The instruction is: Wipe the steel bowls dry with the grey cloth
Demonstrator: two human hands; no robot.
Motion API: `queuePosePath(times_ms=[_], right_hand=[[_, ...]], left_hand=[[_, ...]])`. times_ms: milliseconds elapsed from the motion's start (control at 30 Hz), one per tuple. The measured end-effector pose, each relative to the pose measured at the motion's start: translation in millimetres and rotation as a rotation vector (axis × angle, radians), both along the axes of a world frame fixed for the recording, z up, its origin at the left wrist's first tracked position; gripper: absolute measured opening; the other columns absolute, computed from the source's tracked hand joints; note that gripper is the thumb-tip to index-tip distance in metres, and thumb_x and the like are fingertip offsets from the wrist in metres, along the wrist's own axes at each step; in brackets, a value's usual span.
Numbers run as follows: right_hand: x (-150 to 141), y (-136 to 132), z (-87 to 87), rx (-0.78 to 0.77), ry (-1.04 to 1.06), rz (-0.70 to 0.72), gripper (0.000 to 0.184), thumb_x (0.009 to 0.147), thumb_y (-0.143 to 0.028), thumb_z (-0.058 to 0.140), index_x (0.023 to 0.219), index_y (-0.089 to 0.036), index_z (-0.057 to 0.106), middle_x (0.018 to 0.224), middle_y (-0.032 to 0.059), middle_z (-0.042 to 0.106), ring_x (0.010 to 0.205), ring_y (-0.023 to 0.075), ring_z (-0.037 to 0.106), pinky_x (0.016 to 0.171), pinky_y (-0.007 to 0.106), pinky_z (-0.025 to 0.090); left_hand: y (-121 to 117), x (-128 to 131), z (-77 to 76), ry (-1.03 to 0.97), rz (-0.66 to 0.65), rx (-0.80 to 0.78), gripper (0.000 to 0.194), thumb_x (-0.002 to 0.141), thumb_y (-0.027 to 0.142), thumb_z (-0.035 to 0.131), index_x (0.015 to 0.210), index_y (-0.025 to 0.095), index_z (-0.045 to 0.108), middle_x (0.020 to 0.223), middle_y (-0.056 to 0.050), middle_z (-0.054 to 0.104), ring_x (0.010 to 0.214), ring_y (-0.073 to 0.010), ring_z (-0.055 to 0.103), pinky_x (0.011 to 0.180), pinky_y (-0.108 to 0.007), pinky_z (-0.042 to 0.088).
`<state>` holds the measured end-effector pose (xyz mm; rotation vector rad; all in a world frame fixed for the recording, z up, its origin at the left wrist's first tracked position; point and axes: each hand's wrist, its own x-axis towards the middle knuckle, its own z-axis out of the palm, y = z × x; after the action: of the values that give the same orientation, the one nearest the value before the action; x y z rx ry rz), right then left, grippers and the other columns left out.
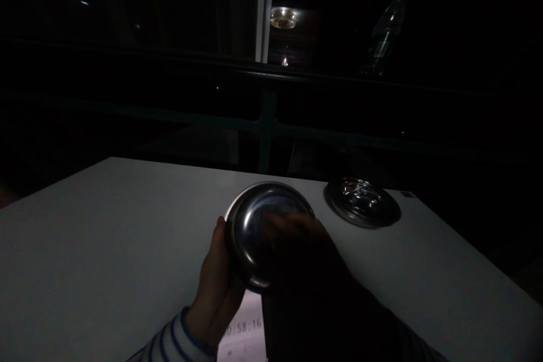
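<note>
A shiny round metal bowl (254, 215) is held tilted above the near middle of the white table. My left hand (218, 277) grips its left rim, the thumb along the edge and the fingers out of sight beneath. Across the bowl's right side lies my right hand (301, 237), its fingers over the metal surface. That hand is dark and smeared, so whether it holds anything is hidden. A stack of similar metal bowls (362, 203) rests to the right, apart from both hands.
Below the held bowl, a lit screen (241, 331) with timer digits lies on the white table (127, 249). A small dark label (407, 194) sits near the far right corner. Beyond the table are a dark railing (267, 124) and a clear bottle (386, 34).
</note>
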<state>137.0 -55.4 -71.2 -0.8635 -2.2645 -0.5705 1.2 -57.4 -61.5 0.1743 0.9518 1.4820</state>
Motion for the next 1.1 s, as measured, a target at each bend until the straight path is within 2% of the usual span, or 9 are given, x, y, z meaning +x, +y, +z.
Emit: queuePosePath(times_ms=[233,400,467,567,667,767,867,1000,1100], right_hand=[[-5,2,-9.4,0.082,0.046,0.045,0.035,0.087,-0.031,0.039,0.118,-0.022,0.053,0.113,0.0049,0.06,0.101,0.0229,0.049,0.081,0.038,0.041],[13,14,16.7,-0.138,0.051,-0.104,0.042,0.086,-0.028,0.038,0.123,-0.013,0.049,0.13,0.0094,0.049,0.103,0.0266,0.048,0.08,0.042,0.042],[22,18,27.3,-0.196,0.109,-0.066,0.044,0.087,-0.028,0.036,0.126,-0.011,0.045,0.132,0.0109,0.045,0.109,0.0269,0.046,0.086,0.044,0.041],[30,19,36.9,-0.283,0.293,0.044,0.039,0.089,-0.025,0.034,0.125,-0.014,0.044,0.128,0.0094,0.05,0.114,0.0205,0.046,0.092,0.038,0.042],[36,16,42.8,-0.364,0.495,0.018,0.031,0.088,-0.024,0.041,0.116,-0.019,0.051,0.119,0.006,0.058,0.11,0.0159,0.053,0.09,0.032,0.045],[39,13,46.7,-0.305,0.571,-0.006,0.021,0.082,-0.023,0.052,0.102,-0.02,0.058,0.111,0.0053,0.061,0.103,0.0159,0.057,0.084,0.029,0.048],[38,10,45.9,-0.231,0.454,0.029,0.018,0.083,-0.025,0.052,0.097,-0.019,0.061,0.111,0.0071,0.06,0.101,0.0179,0.056,0.082,0.031,0.048],[27,7,38.5,-0.248,0.076,0.001,0.031,0.083,-0.028,0.049,0.112,-0.019,0.056,0.124,0.0079,0.053,0.107,0.0261,0.047,0.085,0.043,0.043],[22,8,32.0,-0.287,-0.018,-0.066,0.039,0.084,-0.028,0.048,0.121,-0.017,0.049,0.131,0.0075,0.047,0.112,0.0268,0.042,0.087,0.043,0.042]], left_hand=[[2,-3,0.0,-0.043,0.004,-0.001,0.03,0.085,0.033,0.046,0.092,0.01,0.064,0.082,-0.009,0.07,0.067,-0.0174,0.065,0.063,-0.029,0.054],[3,-3,-1.4,-0.006,0.038,0.022,0.029,0.085,0.033,0.047,0.087,0.011,0.066,0.082,-0.008,0.07,0.07,-0.0174,0.065,0.067,-0.029,0.054],[3,-3,-1.5,-0.009,0.032,0.016,0.027,0.084,0.032,0.049,0.085,0.011,0.066,0.079,-0.007,0.07,0.07,-0.017,0.065,0.067,-0.028,0.054],[3,-3,-1.5,-0.016,0.009,0.022,0.027,0.083,0.033,0.05,0.083,0.011,0.066,0.075,-0.007,0.069,0.067,-0.0176,0.065,0.064,-0.029,0.054],[4,-3,-2.0,-0.009,0.01,0.023,0.028,0.084,0.033,0.048,0.085,0.011,0.066,0.074,-0.007,0.069,0.065,-0.0169,0.064,0.063,-0.029,0.054],[5,-2,-3.3,0.009,0.036,0.021,0.028,0.085,0.032,0.046,0.088,0.012,0.066,0.076,-0.007,0.069,0.064,-0.0157,0.064,0.066,-0.029,0.054],[6,-1,-4.3,0.017,0.04,0.018,0.03,0.086,0.033,0.044,0.094,0.012,0.064,0.085,-0.008,0.07,0.072,-0.018,0.065,0.069,-0.031,0.054],[5,0,-3.3,0.015,0.032,0.048,0.032,0.086,0.034,0.043,0.094,0.011,0.064,0.088,-0.01,0.07,0.076,-0.0196,0.066,0.07,-0.031,0.054],[3,2,-1.8,0.015,0.046,0.055,0.032,0.087,0.034,0.042,0.092,0.011,0.065,0.086,-0.009,0.07,0.075,-0.0193,0.066,0.069,-0.031,0.054]])
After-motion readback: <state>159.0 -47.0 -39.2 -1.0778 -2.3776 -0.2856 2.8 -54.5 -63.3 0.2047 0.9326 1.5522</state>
